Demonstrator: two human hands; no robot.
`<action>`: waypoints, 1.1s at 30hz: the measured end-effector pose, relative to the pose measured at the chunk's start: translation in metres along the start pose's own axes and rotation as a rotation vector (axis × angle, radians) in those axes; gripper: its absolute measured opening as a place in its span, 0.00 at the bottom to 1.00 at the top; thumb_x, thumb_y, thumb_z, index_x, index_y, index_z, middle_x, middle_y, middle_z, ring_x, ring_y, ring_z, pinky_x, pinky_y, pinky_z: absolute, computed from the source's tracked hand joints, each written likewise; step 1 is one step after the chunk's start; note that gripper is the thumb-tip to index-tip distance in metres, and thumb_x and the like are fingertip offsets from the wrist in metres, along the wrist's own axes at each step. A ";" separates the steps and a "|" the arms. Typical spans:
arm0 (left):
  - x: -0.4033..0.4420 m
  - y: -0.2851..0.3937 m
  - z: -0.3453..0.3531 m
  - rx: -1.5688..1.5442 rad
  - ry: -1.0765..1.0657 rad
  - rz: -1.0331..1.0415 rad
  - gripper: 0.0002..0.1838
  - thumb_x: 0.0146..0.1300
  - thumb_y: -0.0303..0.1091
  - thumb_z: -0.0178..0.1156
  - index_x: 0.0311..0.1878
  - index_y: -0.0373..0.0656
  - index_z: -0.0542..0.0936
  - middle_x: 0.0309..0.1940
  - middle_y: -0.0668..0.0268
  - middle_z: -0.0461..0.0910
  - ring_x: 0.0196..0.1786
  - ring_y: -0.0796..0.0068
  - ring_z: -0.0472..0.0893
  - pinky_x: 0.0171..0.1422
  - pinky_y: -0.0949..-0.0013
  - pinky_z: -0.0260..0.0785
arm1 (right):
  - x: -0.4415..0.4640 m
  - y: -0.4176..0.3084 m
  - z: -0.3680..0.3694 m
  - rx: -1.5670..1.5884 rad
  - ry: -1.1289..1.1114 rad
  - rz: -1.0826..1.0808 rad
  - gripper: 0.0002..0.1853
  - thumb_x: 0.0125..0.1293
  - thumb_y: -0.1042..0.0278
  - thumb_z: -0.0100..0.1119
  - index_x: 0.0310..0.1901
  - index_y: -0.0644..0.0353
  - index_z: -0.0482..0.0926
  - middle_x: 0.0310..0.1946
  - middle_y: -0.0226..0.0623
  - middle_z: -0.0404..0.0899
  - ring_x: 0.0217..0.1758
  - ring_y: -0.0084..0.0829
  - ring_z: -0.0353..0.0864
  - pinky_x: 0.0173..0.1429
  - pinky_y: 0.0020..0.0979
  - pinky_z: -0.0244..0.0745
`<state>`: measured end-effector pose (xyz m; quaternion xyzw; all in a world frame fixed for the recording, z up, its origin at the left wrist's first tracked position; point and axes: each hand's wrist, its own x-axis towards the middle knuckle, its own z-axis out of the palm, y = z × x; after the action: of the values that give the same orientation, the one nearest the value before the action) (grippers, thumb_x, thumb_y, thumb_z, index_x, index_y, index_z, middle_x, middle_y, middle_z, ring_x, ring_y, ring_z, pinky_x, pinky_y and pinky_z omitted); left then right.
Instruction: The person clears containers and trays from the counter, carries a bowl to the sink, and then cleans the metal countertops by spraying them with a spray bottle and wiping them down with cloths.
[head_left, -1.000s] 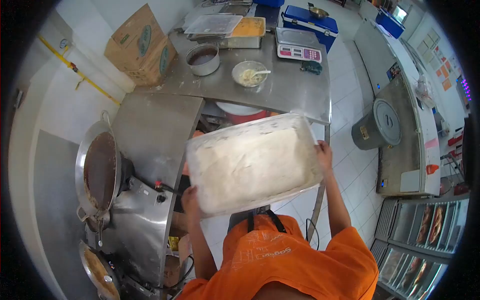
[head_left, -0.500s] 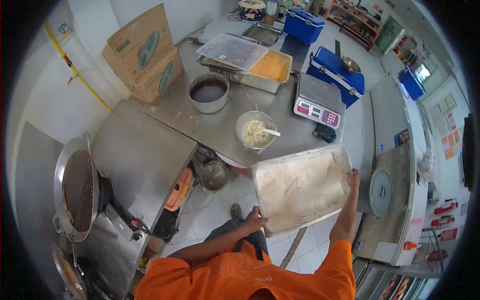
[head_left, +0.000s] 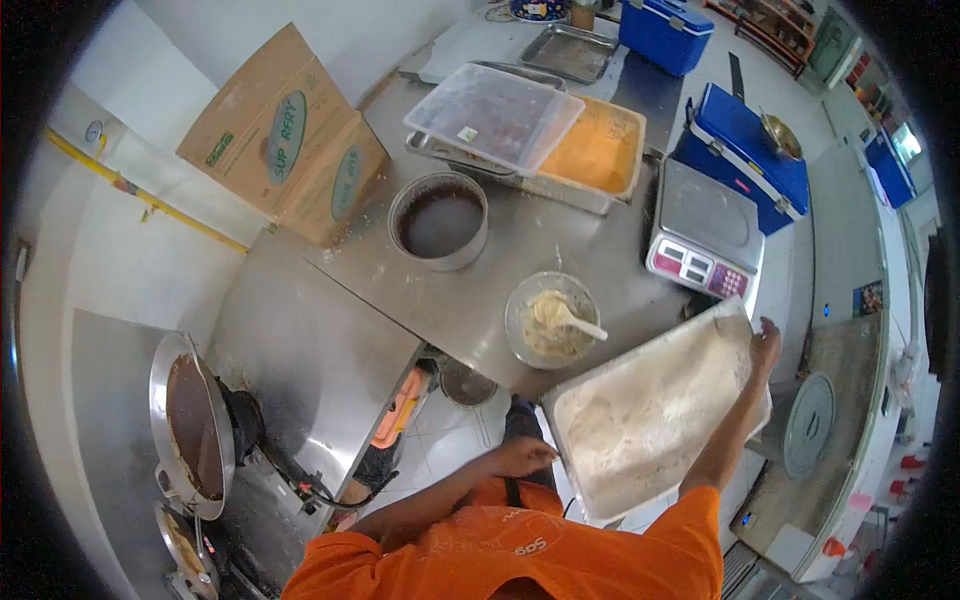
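Observation:
A shallow metal baking tray [head_left: 650, 415] coated with pale flour-like powder lies tilted in view at the table's front right corner, its near part past the edge. My right hand [head_left: 765, 348] is at its right rim, fingers bent around the edge. By the left rim is my left hand [head_left: 527, 457], its fingers stretched toward the tray; any contact is too small to make out. Just beyond the tray stands a clear bowl [head_left: 518, 335] holding a creamy yellowish mix and a white spatula [head_left: 580, 323].
On the steel table [head_left: 390, 290] are a pot of dark liquid [head_left: 440, 255], a pan with orange filling [head_left: 600, 150], a plastic lid [head_left: 495, 115], and a digital scale [head_left: 705, 225]. A cardboard box [head_left: 290, 140] stands behind. At left, a wok [head_left: 195, 430] holds dark contents.
The tray has moved against the table's front right corner. My left hand has loosened from its rim, while my right stays at the other side. The head view has shifted.

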<state>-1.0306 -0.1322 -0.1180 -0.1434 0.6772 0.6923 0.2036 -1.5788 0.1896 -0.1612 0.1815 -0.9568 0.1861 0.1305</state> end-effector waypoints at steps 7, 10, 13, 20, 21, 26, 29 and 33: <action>0.070 0.079 -0.230 -0.445 0.756 0.226 0.13 0.68 0.37 0.61 0.51 0.44 0.76 0.44 0.67 0.80 0.43 0.73 0.80 0.50 0.69 0.74 | 0.122 -0.345 0.102 1.358 -0.427 0.167 0.17 0.72 0.67 0.56 0.58 0.62 0.76 0.49 0.36 0.82 0.44 0.29 0.84 0.47 0.28 0.80; 0.119 0.143 -0.326 -0.701 1.007 0.310 0.18 0.65 0.38 0.65 0.54 0.43 0.75 0.47 0.65 0.77 0.49 0.74 0.78 0.54 0.70 0.72 | 0.145 -0.467 0.200 1.146 -0.517 -0.124 0.21 0.72 0.67 0.56 0.62 0.67 0.70 0.49 0.40 0.82 0.43 0.31 0.84 0.44 0.34 0.84; 0.179 0.147 -0.423 -0.772 1.115 0.268 0.18 0.64 0.37 0.64 0.53 0.41 0.75 0.47 0.62 0.75 0.51 0.69 0.74 0.53 0.66 0.70 | 0.145 -0.555 0.170 1.080 -0.561 0.208 0.20 0.67 0.67 0.62 0.56 0.66 0.70 0.48 0.44 0.82 0.43 0.34 0.84 0.44 0.35 0.84; 0.224 0.124 -0.474 -1.042 0.995 0.260 0.14 0.61 0.29 0.57 0.50 0.40 0.75 0.46 0.59 0.75 0.48 0.58 0.77 0.51 0.52 0.71 | 0.128 -0.553 0.175 1.745 -0.529 0.403 0.16 0.63 0.73 0.63 0.49 0.67 0.71 0.41 0.44 0.81 0.40 0.39 0.86 0.42 0.39 0.86; 0.222 0.130 -0.468 -1.041 0.991 0.267 0.14 0.61 0.29 0.57 0.50 0.40 0.75 0.47 0.58 0.75 0.48 0.58 0.77 0.51 0.50 0.72 | 0.129 -0.541 0.172 1.837 -0.506 0.393 0.16 0.62 0.74 0.63 0.49 0.67 0.71 0.40 0.43 0.81 0.39 0.39 0.87 0.42 0.39 0.87; 0.233 0.109 -0.488 -1.038 0.960 0.292 0.19 0.59 0.30 0.59 0.55 0.39 0.73 0.48 0.56 0.76 0.49 0.56 0.79 0.50 0.45 0.75 | 0.130 -0.443 0.153 1.746 -0.278 0.450 0.13 0.64 0.78 0.60 0.48 0.68 0.72 0.40 0.44 0.82 0.40 0.37 0.86 0.44 0.37 0.86; 0.238 0.119 -0.480 -0.910 1.083 0.225 0.24 0.58 0.29 0.61 0.58 0.37 0.70 0.48 0.54 0.76 0.48 0.56 0.79 0.49 0.45 0.76 | 0.118 -0.394 0.086 1.804 -0.186 0.581 0.13 0.65 0.78 0.58 0.51 0.67 0.72 0.42 0.44 0.81 0.42 0.37 0.86 0.48 0.37 0.86; 0.235 0.135 -0.461 -0.853 1.090 0.126 0.25 0.56 0.30 0.60 0.59 0.37 0.69 0.49 0.54 0.75 0.49 0.55 0.80 0.49 0.45 0.76 | 0.100 -0.313 0.057 1.684 -0.019 0.654 0.16 0.70 0.76 0.51 0.58 0.65 0.65 0.51 0.50 0.79 0.49 0.45 0.84 0.49 0.43 0.85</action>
<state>-1.3361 -0.5712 -0.1303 -0.4985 0.3585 0.7377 -0.2806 -1.5549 -0.1343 -0.0837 -0.0626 -0.5087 0.8512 -0.1127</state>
